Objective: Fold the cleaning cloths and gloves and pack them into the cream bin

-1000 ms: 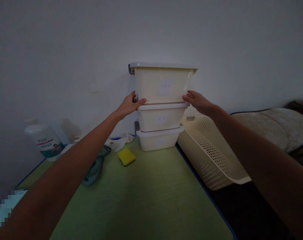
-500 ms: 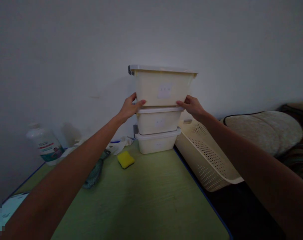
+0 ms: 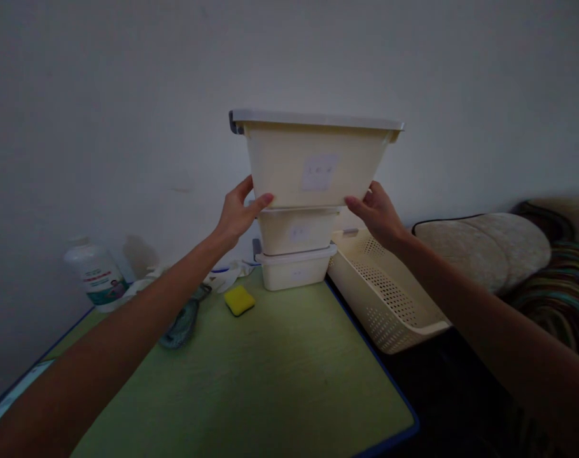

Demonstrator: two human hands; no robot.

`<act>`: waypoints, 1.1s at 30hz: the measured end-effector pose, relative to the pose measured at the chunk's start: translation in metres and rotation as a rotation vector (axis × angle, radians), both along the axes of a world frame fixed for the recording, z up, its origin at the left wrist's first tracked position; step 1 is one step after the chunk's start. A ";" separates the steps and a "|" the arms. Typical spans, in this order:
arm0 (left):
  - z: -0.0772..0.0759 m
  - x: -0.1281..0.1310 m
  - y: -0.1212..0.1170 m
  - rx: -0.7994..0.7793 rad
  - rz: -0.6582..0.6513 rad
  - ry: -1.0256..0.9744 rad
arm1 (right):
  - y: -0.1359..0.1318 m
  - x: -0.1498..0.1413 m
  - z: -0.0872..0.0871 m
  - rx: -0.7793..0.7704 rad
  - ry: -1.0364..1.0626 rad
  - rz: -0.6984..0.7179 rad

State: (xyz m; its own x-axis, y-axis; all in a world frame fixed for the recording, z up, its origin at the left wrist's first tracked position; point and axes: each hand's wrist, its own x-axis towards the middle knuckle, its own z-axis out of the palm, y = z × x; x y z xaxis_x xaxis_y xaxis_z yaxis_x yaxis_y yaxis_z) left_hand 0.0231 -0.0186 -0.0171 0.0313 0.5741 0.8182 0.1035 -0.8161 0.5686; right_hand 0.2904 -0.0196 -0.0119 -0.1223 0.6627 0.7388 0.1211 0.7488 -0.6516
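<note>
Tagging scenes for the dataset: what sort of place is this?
Probably a room in a home, judging by the lidded storage bins, yellow sponge and perforated basket.

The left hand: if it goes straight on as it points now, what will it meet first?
The left hand touches the top box, so it would likely press into that first; beyond is probably the wall, though depth is unclear.

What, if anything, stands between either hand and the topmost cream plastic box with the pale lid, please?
Nothing visible does: the left hand and the right hand directly touch the topmost cream plastic box near its lower corners, thumbs at its front.
</note>
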 end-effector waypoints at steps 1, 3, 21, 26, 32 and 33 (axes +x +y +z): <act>-0.003 0.000 -0.006 -0.013 -0.012 -0.001 | -0.005 0.001 -0.003 0.009 -0.001 -0.010; -0.010 -0.002 -0.018 -0.041 -0.034 0.004 | -0.015 0.002 -0.010 0.031 -0.009 -0.042; -0.125 -0.020 -0.125 -0.485 -0.024 -0.027 | -0.142 -0.002 -0.129 -0.289 0.046 -0.120; -0.166 -0.018 -0.135 -0.645 -0.086 -0.065 | -0.151 -0.002 -0.173 -0.420 0.113 -0.114; -0.194 -0.016 -0.126 -0.690 -0.105 -0.116 | -0.140 0.000 -0.205 -0.526 0.138 -0.093; -0.198 -0.016 -0.123 -0.698 -0.113 -0.122 | -0.137 0.000 -0.207 -0.546 0.141 -0.089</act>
